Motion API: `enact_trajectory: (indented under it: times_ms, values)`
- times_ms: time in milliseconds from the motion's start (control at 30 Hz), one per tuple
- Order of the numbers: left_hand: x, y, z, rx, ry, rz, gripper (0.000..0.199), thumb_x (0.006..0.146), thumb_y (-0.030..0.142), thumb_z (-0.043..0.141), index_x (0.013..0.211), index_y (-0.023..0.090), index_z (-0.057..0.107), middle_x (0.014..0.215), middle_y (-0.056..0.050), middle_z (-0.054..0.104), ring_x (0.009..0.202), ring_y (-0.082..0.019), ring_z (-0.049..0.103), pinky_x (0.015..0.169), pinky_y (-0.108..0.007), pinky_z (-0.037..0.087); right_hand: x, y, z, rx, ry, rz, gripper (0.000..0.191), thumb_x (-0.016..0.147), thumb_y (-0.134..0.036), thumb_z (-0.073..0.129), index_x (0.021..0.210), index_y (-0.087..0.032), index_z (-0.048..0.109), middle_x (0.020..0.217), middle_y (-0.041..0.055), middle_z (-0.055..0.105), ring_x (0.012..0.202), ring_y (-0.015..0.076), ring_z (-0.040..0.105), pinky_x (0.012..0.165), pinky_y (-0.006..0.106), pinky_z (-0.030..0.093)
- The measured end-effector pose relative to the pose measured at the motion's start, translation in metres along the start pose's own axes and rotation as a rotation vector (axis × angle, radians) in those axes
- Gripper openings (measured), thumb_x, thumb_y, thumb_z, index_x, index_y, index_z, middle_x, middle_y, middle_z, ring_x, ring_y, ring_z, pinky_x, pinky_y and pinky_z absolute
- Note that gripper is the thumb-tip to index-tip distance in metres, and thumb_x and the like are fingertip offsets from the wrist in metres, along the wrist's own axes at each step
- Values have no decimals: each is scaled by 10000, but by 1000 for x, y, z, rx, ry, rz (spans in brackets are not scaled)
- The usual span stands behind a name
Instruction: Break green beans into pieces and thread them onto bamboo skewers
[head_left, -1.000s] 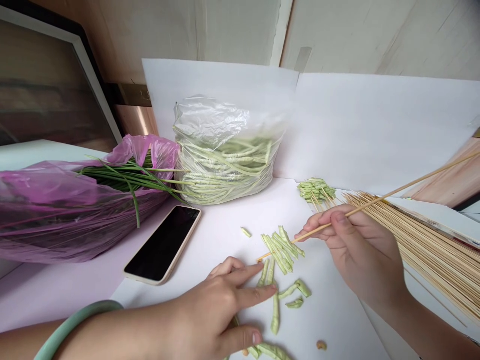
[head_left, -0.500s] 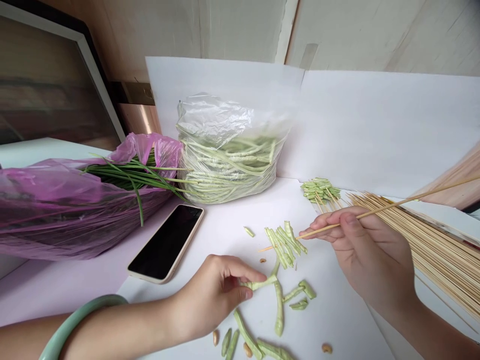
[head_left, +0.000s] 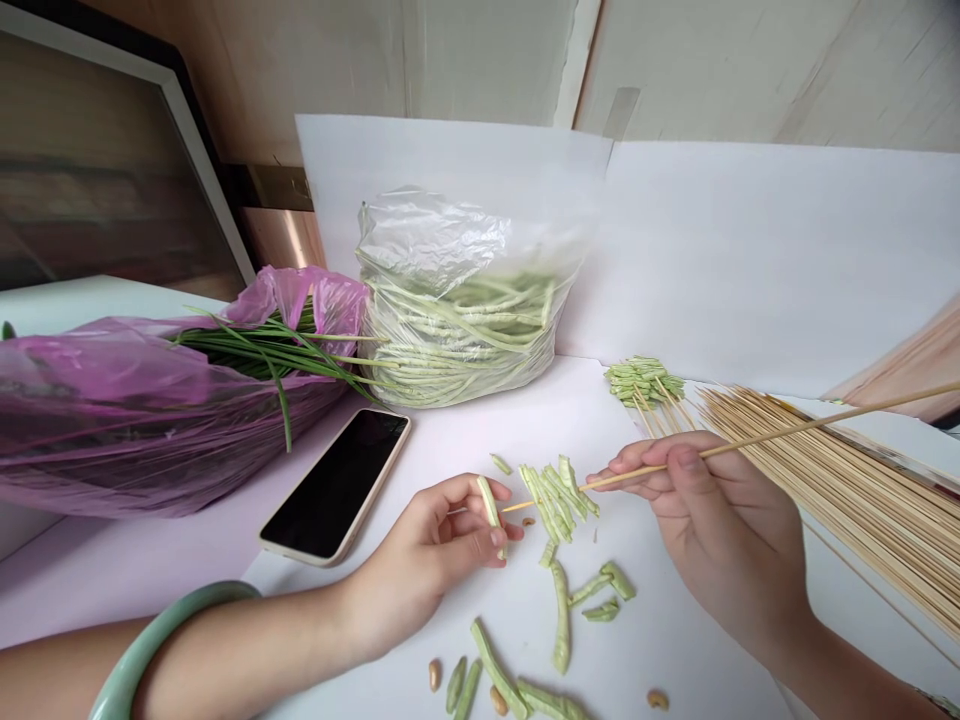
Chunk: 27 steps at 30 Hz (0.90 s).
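Observation:
In my right hand (head_left: 720, 520) a thin bamboo skewer (head_left: 795, 428) is pinched between thumb and fingers, its point aimed left. Several cut green bean pieces (head_left: 556, 500) are threaded side by side near that point. My left hand (head_left: 442, 535) grips one short bean piece (head_left: 489, 505) upright between thumb and fingers, close to the skewer's tip; whether the two touch I cannot tell. Below lie loose bean pieces (head_left: 561, 615) and several small tan beans (head_left: 657, 699) on white paper.
Finished bean skewers (head_left: 645, 382) lie at the back right, beside a bundle of bare skewers (head_left: 847, 500). A clear bag of long beans (head_left: 465, 330) stands behind a phone (head_left: 337, 485). A purple bag (head_left: 105, 420) with green stalks (head_left: 255, 345) sits left.
My left hand has lifted a bean piece from the paper and brought it up to the skewer's tip. My right hand and the skewer have shifted slightly left.

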<state>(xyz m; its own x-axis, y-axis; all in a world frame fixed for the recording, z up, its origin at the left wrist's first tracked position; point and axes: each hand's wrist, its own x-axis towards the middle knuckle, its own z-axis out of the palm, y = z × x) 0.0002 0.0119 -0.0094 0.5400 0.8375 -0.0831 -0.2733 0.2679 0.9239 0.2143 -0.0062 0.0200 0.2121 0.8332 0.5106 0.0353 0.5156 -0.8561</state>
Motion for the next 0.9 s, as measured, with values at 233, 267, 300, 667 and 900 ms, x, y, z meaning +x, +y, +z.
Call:
enact_trajectory:
  times_ms: [233, 267, 300, 667, 900]
  values:
    - [1, 0, -1, 22, -7, 48, 141, 796, 271, 692, 832, 134, 697, 842, -54, 692, 819, -142, 611, 794, -238, 456, -4, 0, 1, 13, 10, -18, 182, 899, -299, 571, 788, -222, 695, 758, -1, 682, 712, 156, 718, 688, 295, 635]
    - [1, 0, -2, 21, -7, 53, 136, 795, 267, 693, 826, 134, 700, 833, -52, 693, 818, -140, 613, 799, -236, 454, -4, 0, 1, 16, 9, -20, 180, 900, -294, 569, 791, -225, 695, 760, -3, 678, 718, 156, 717, 690, 297, 635]
    - [2, -1, -2, 17, -7, 57, 131, 793, 262, 696, 821, 134, 702, 819, -48, 694, 813, -138, 615, 800, -234, 454, -4, 1, 1, 17, 10, -21, 178, 901, -290, 567, 794, -227, 695, 762, -4, 675, 724, 156, 715, 692, 298, 635]
    - [1, 3, 0, -73, 65, 28, 212, 709, 278, 771, 864, 144, 715, 718, -30, 710, 695, -124, 617, 735, -236, 470, -8, 0, 3, -28, 3, -67, 166, 902, -266, 556, 813, -228, 691, 777, 20, 677, 700, 192, 710, 620, 363, 649]
    - [1, 5, 2, -58, 80, 39, 206, 694, 279, 782, 819, 133, 708, 698, -34, 699, 698, -131, 610, 729, -240, 467, -10, -6, 5, -38, -25, -158, 152, 898, -218, 561, 825, -220, 694, 770, 27, 679, 750, 196, 701, 647, 358, 651]
